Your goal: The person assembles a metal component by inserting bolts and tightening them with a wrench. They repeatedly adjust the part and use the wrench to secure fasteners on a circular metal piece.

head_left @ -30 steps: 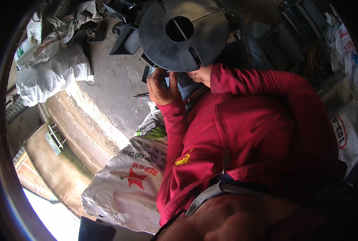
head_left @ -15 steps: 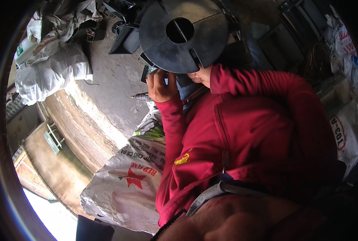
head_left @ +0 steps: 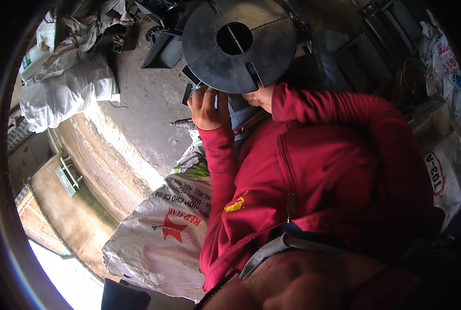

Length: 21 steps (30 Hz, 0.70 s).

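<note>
A large black slotted disc [head_left: 210, 62] with a round central hole lies level in front of me. Close to its near left edge is my left hand [head_left: 208, 109], raised, with fingers bent and drawn together; whatever is at the fingertips is too small to make out. Beside those fingers sits a small dark tray [head_left: 186, 95] with shiny little pieces [head_left: 193, 89] in it. My right hand [head_left: 261, 97] is curled at the disc's near rim, next to a slot. Its fingertips are partly hidden beneath the disc, so what they grip does not show.
A power tool [head_left: 183, 124] lies left of my left wrist. A printed white sack [head_left: 158, 243] stands at my left side. Dark metal parts [head_left: 163, 50] lie beyond the disc's left edge; white bundles [head_left: 67, 93] are at far left, more sacks [head_left: 447, 175] at right.
My left hand has shifted very slightly left, away from the disc's edge. The disc appears a little farther right in view. The right hand keeps its place at the rim.
</note>
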Available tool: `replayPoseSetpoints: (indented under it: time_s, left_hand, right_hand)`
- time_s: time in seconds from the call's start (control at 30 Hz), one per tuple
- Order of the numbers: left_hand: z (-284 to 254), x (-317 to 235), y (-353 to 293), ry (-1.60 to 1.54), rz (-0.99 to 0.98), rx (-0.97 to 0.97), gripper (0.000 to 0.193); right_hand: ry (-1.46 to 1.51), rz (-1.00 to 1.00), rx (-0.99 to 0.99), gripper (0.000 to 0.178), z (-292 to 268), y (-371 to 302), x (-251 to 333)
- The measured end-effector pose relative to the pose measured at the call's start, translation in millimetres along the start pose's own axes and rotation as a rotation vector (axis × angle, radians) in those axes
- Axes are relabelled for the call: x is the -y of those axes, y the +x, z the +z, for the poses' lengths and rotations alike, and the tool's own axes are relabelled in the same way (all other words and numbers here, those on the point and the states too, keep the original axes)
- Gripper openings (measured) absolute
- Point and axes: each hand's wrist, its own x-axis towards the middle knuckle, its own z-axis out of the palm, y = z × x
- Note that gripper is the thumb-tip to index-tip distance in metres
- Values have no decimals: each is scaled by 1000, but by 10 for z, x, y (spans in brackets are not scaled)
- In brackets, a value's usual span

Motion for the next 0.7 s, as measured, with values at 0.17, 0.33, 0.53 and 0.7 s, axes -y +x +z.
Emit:
replayPoseSetpoints:
  time_s: [0.17,0.33,0.53,0.7]
  left_hand:
    - [60,-116,-143,-119,-240,-87,21]
    - [77,-62,-116,-43,-176,-67,22]
    - [27,-80,-72,-72,-154,-40,25]
    - [82,-79,-63,-84,-190,-65,24]
  right_hand:
    - [-9,-26,7,34,73,-70,47]
    - [-27,-19,4,34,64,-56,52]
    - [-3,11,26,35,55,-56,67]
    - [-56,-2,-13,35,72,-69,73]
